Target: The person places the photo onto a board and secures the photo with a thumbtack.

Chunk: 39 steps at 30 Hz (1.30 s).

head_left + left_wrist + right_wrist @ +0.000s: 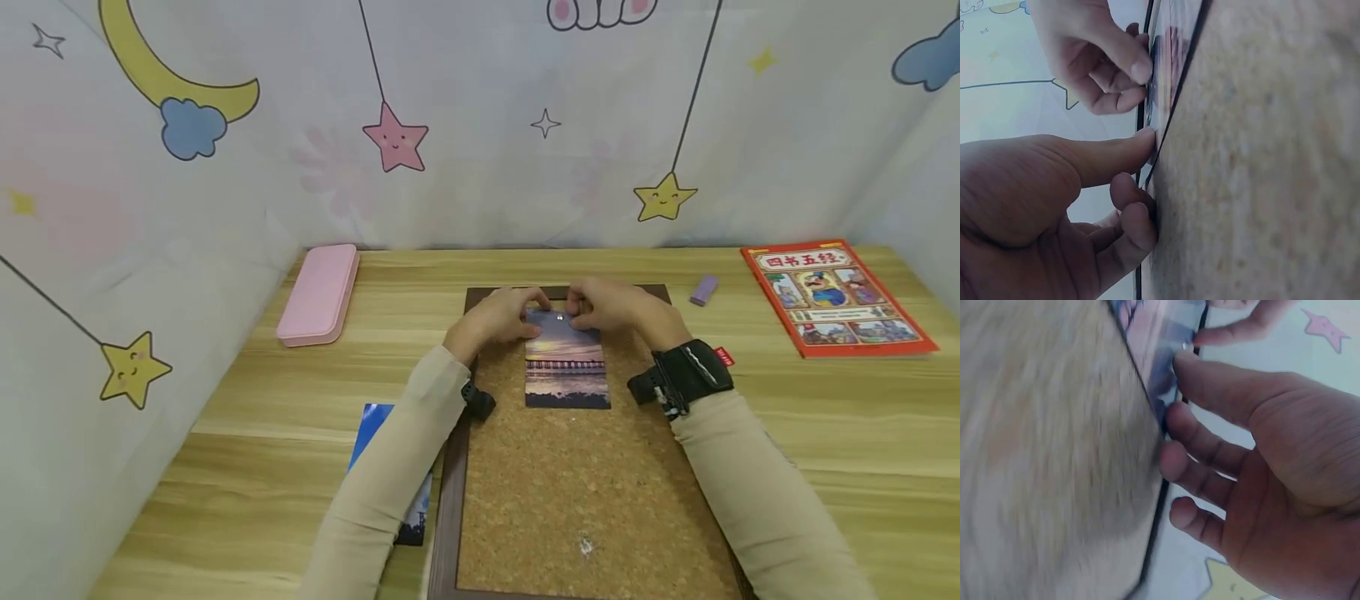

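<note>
A sunset photo (566,379) with a pier lies on the upper part of a framed corkboard (555,483). Near its top middle sits a small shiny pin (559,317). My left hand (497,317) pinches the photo's top left corner, thumb on the picture side and curled fingers at the edge, as the left wrist view shows. At the top right corner, my right hand (617,307) holds the photo with its thumb (1213,381) on the surface close to the pin and its index finger at the corner. The other right fingers curl loosely past the edge.
A second photo (371,421), blue, lies left of the board, partly under my left sleeve. A pink case (321,293) is at the back left. To the right are a purple eraser-like block (704,290) and a red book (836,296). A printed curtain (480,192) closes the back.
</note>
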Each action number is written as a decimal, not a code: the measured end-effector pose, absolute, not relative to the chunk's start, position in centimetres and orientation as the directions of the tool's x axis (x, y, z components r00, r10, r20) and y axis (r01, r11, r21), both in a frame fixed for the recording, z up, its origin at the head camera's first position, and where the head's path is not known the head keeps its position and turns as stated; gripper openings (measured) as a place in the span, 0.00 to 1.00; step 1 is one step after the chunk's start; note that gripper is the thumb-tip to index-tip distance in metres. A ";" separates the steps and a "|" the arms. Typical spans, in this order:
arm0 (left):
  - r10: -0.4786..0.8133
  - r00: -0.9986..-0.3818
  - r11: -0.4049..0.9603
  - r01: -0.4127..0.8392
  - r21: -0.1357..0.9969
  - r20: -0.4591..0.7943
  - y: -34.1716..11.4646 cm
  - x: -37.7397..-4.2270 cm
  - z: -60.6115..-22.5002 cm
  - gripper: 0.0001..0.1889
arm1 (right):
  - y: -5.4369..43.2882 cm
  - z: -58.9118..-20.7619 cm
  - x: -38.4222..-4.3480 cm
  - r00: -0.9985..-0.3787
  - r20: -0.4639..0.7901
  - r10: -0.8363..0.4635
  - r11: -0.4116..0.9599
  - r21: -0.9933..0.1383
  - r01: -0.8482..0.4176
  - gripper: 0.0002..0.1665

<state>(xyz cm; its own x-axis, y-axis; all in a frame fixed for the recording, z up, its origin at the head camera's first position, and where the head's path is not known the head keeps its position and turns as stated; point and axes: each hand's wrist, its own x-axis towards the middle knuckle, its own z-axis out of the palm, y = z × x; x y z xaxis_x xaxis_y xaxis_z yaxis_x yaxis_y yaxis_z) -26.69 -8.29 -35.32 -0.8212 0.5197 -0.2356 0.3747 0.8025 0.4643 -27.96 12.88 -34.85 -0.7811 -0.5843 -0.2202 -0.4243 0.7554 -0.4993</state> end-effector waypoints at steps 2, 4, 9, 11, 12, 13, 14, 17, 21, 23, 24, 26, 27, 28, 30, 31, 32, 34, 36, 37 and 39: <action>0.511 -0.827 0.814 0.377 0.442 -0.236 -8.3 -26.4 -35.2 0.22 | 13.6 -34.6 -27.6 -0.771 -0.228 -0.595 0.757 -0.481 -0.442 0.08; 0.496 -0.834 0.830 0.373 0.416 -0.243 -8.5 -26.0 -35.0 0.23 | 14.5 -34.2 -27.0 -0.764 -0.223 -0.606 0.753 -0.471 -0.460 0.08; 0.472 -0.837 0.862 0.372 0.344 -0.277 -9.6 -24.9 -34.6 0.27 | 17.3 -33.6 -25.6 -0.772 -0.216 -0.598 0.767 -0.435 -0.472 0.07; 0.481 -0.829 0.863 0.392 0.319 -0.284 -10.1 -24.5 -34.5 0.28 | 18.5 -33.5 -25.1 -0.779 -0.224 -0.585 0.778 -0.429 -0.460 0.07; 0.487 -0.825 0.862 0.402 0.308 -0.285 -10.3 -24.3 -34.4 0.29 | 19.0 -33.5 -24.8 -0.782 -0.226 -0.581 0.780 -0.428 -0.456 0.07; 0.493 -0.821 0.860 0.410 0.304 -0.288 -10.6 -24.0 -34.3 0.29 | 19.6 -33.4 -24.6 -0.782 -0.225 -0.581 0.779 -0.432 -0.454 0.07; 0.501 -0.816 0.857 0.420 0.299 -0.288 -10.9 -23.7 -34.2 0.29 | 20.1 -33.3 -24.3 -0.783 -0.226 -0.580 0.778 -0.440 -0.449 0.06; 0.515 -0.807 0.851 0.440 0.286 -0.289 -11.9 -22.6 -34.0 0.29 | 21.6 -33.2 -23.6 -0.779 -0.218 -0.588 0.768 -0.454 -0.452 0.04; 0.512 -0.813 0.854 0.449 0.261 -0.277 -13.1 -21.2 -33.7 0.29 | 23.5 -33.2 -22.7 -0.789 -0.233 -0.568 0.783 -0.447 -0.432 0.04; 0.503 -0.825 0.859 0.444 0.256 -0.259 -13.7 -20.5 -33.7 0.29 | 24.4 -33.1 -22.1 -0.793 -0.243 -0.559 0.795 -0.429 -0.429 0.04; 0.494 -0.833 0.863 0.436 0.253 -0.249 -13.9 -20.2 -33.6 0.30 | 24.8 -33.1 -21.8 -0.794 -0.254 -0.552 0.802 -0.423 -0.422 0.04; 0.475 -0.849 0.872 0.420 0.251 -0.233 -14.7 -19.5 -33.7 0.31 | 25.4 -33.1 -21.2 -0.789 -0.275 -0.550 0.807 -0.419 -0.417 0.04; 0.467 -0.855 0.877 0.413 0.247 -0.225 -15.2 -19.2 -33.7 0.31 | 25.7 -33.2 -20.9 -0.784 -0.290 -0.549 0.809 -0.421 -0.411 0.04; 0.452 -0.863 0.883 0.399 0.245 -0.225 -15.6 -18.9 -33.7 0.32 | 26.0 -33.2 -20.7 -0.780 -0.304 -0.548 0.810 -0.427 -0.402 0.04; 0.438 -0.871 0.890 0.386 0.241 -0.223 -16.5 -18.4 -33.7 0.33 | 26.7 -33.4 -20.1 -0.768 -0.335 -0.546 0.809 -0.448 -0.380 0.04; 0.436 -0.871 0.891 0.383 0.243 -0.225 -17.0 -18.2 -33.8 0.33 | 27.0 -33.5 -19.9 -0.760 -0.348 -0.549 0.807 -0.459 -0.372 0.04; 0.433 -0.872 0.892 0.377 0.249 -0.230 -17.5 -18.0 -33.8 0.33 | 27.3 -33.6 -19.6 -0.753 -0.361 -0.551 0.804 -0.470 -0.364 0.04; 0.437 -0.868 0.888 0.376 0.264 -0.236 -18.4 -17.6 -33.9 0.31 | 27.9 -33.9 -19.1 -0.745 -0.377 -0.551 0.801 -0.490 -0.344 0.05; 0.452 -0.861 0.879 0.384 0.282 -0.234 -19.2 -17.3 -34.0 0.29 | 28.5 -34.2 -18.6 -0.742 -0.387 -0.548 0.800 -0.502 -0.329 0.05; 0.456 -0.858 0.875 0.383 0.296 -0.236 -19.6 -17.1 -34.1 0.27 | 28.8 -34.4 -18.4 -0.742 -0.391 -0.544 0.800 -0.509 -0.318 0.06; 0.473 -0.848 0.865 0.394 0.312 -0.239 -20.3 -16.8 -34.3 0.25 | 29.4 -34.7 -17.9 -0.746 -0.389 -0.540 0.796 -0.525 -0.302 0.07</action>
<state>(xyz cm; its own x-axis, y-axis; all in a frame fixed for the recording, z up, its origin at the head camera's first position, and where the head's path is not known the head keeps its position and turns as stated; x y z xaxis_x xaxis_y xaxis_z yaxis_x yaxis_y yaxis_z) -16.78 -20.30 -34.28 -0.8483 0.4728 -0.2387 0.3940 0.8645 0.3121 -17.86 29.36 -34.68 -0.7460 -0.5402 -0.3894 -0.3020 0.7957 -0.5251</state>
